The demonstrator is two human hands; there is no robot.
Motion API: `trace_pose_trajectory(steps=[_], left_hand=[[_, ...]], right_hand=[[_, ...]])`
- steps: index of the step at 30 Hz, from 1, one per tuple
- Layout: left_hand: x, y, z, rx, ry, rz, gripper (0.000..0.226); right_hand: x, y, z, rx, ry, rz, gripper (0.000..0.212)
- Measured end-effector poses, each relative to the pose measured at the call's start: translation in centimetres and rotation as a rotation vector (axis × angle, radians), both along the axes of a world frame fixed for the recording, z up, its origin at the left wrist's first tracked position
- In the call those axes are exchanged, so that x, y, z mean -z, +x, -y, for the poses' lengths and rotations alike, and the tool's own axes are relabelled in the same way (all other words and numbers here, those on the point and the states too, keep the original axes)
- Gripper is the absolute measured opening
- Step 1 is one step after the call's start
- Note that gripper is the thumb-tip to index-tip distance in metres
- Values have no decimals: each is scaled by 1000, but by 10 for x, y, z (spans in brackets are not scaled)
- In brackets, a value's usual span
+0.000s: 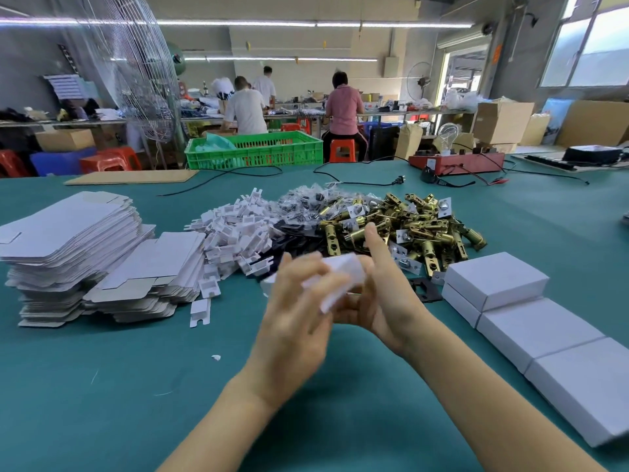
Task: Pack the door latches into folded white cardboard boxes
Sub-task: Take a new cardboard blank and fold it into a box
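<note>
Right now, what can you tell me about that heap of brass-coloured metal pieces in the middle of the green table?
The door latches lie in a loose, tangled heap on the green table, beyond the hands. Each looks like shiny brass-coloured metal: a tubular body with holes, and on many a pale rectangular faceplate. They point every way. On the left the heap runs into black flat parts and small clear bags. No hand clearly touches it.

No lettering can be read anywhere: the folded white boxes (495, 281) and the flat box blanks (71, 226) are plain, and the orange sign (498, 52) on the far wall beside the doorway is too small and blurred to make out
</note>
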State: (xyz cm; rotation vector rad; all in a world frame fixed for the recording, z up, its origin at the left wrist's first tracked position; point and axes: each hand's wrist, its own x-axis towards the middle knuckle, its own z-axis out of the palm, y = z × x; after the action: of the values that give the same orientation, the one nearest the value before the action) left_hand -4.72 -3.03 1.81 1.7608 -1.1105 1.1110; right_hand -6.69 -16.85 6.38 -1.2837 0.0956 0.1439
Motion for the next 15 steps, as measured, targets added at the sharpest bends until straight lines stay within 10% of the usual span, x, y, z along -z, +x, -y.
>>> trace_pose_trajectory(steps=[6,11,15], left_hand=[[19,9,-1,-67,271,-9,52],[16,12,-6,-121,-72,-572,73],[13,20,-15,198,-358,-1014,41]], right_hand=[[13,5,19,-63,-25,28,26],[24,10,16,-50,98,92,28],[36,12,15,-99,-97,195,33]])
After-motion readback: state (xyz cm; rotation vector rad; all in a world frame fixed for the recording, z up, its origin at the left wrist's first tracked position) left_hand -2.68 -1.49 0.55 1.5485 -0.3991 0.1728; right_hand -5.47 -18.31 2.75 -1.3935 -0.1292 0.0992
